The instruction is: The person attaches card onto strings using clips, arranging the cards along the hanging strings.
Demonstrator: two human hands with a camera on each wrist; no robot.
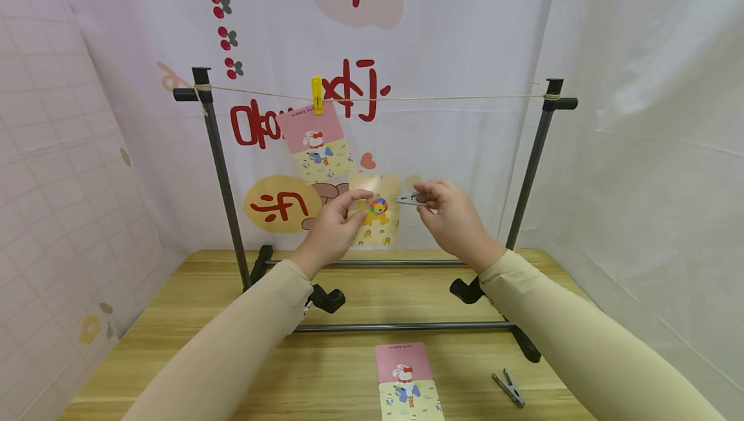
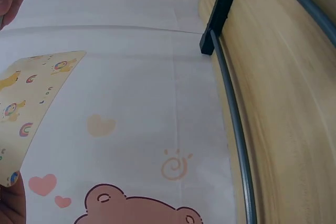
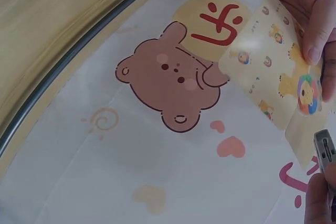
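Note:
My left hand [image 1: 332,226] pinches a pale yellow card [image 1: 376,232] by its left edge, thumb in front, in the head view. A lion with a rainbow mane is printed on the card, which is upright below the string [image 1: 453,98]. In my right hand [image 1: 450,214] is a metal clothespin [image 3: 324,148], held between thumb and fingers. Its tip points left, right at the card's right edge in the head view. Up and to the left, a pink and yellow card [image 1: 318,140] hangs tilted from the string under a yellow clothespin [image 1: 316,96].
A dark metal rack [image 1: 223,182] stands on the wooden table [image 1: 192,318], the string tied between its posts. Toward the front lie another pink and yellow card [image 1: 405,369] and a second metal clothespin [image 1: 509,388]. Behind hangs a printed white cloth [image 1: 453,27].

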